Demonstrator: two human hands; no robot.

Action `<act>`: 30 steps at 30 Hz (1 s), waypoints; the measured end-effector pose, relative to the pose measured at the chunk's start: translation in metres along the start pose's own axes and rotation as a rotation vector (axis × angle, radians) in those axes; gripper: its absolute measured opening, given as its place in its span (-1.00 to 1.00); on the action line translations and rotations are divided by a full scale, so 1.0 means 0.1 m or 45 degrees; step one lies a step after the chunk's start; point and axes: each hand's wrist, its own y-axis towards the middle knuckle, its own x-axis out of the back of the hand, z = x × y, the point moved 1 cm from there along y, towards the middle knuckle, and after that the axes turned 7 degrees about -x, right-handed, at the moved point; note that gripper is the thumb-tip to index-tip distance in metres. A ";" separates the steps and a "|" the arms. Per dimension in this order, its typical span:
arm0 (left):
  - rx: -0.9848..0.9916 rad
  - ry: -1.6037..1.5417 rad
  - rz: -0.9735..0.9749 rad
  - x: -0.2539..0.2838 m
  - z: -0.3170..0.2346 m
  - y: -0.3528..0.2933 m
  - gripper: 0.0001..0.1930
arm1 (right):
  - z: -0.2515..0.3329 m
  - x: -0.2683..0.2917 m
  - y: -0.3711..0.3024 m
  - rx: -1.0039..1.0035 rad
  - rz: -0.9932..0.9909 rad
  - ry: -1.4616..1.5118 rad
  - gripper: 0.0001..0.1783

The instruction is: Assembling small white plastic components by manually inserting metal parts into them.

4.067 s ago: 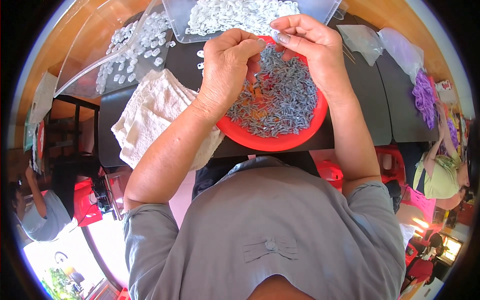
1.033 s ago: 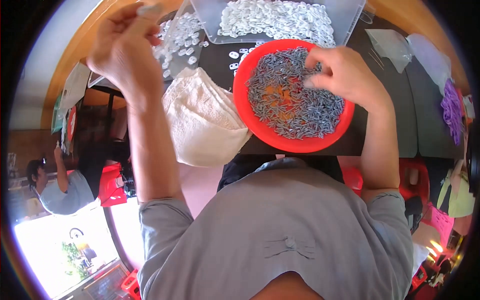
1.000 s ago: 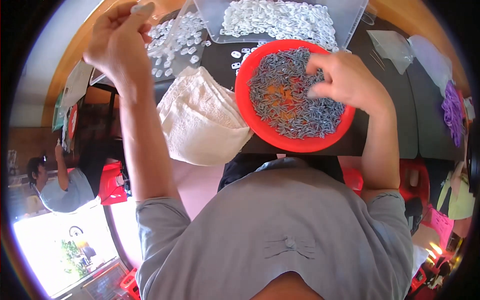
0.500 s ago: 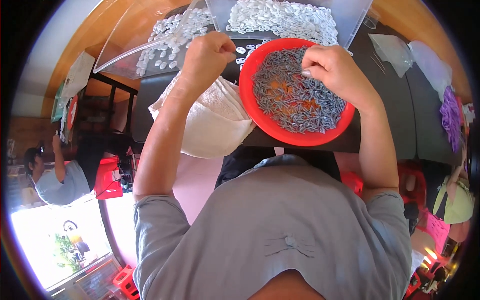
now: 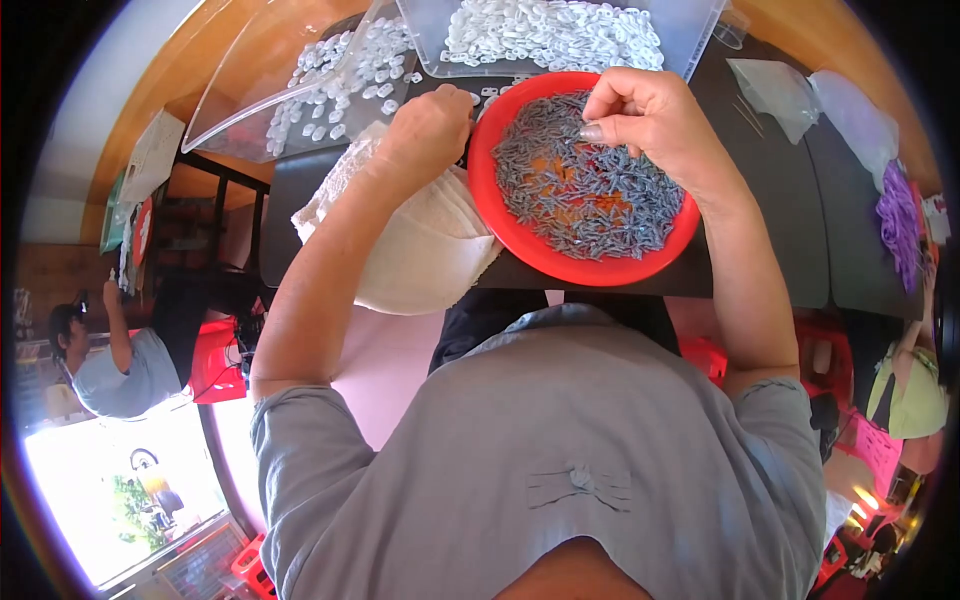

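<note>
My left hand point(image 5: 432, 128) is closed, its fingers curled down at the table just left of a red basin point(image 5: 482, 190). Whatever it may hold is hidden from view. Above the basin's far part is my right hand point(image 5: 655, 118), thumb and forefinger drawn together; I cannot make out anything between them. Many small, slim grey pieces point(image 5: 560, 205) spread over the basin's bottom. A few white oval pieces with holes point(image 5: 490, 92) lie on the table between my left hand and the clear tub. Under my left forearm rests a folded cream towel point(image 5: 415, 260).
A clear plastic tub point(image 5: 688, 40) of white oval pieces stands at the back. Left of it a tilted clear lid point(image 5: 225, 112) has more pieces. Plastic bags point(image 5: 775, 95), thin sticks point(image 5: 746, 118) and purple strips point(image 5: 898, 225) lie right. Another person point(image 5: 125, 360) sits far left.
My left hand has moved down and slightly right, toward the table beside the basin. The right hand has shifted slightly left over the basin, its thumb now more visible.
</note>
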 end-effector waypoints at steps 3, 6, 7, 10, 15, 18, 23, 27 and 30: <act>-0.137 0.169 0.007 0.01 -0.01 0.01 -0.91 | -0.05 0.02 0.04 -0.033 0.028 -0.012 -0.95; -0.073 0.158 -0.068 0.00 0.07 -0.02 -0.88 | -0.09 0.01 0.07 -0.120 0.046 0.145 -0.93; 0.032 0.102 -0.120 0.03 0.06 0.00 -0.87 | -0.09 0.02 0.07 -0.112 0.052 0.179 -0.92; 0.383 -0.491 -0.345 0.16 -0.03 0.05 -0.85 | -0.10 0.05 0.07 -0.064 0.033 0.198 -0.92; 0.701 -1.822 -0.371 0.25 -0.50 0.32 -0.86 | -0.06 0.03 0.05 0.029 -0.107 0.203 -0.91; 0.827 -1.987 -0.352 0.12 -0.71 0.41 -0.85 | -0.05 0.01 0.07 0.083 -0.243 0.257 -0.90; 0.702 -2.072 -0.290 0.04 -0.95 0.52 -0.83 | -0.07 0.00 0.07 0.046 -0.326 0.292 -0.90; 0.644 -2.113 -0.314 -0.02 -0.97 0.52 -0.84 | -0.06 0.02 0.06 -0.006 -0.318 0.278 -0.90; 0.703 -2.107 -0.345 -0.07 -0.92 0.50 -0.85 | -0.07 0.05 0.07 -0.009 -0.269 0.263 -0.91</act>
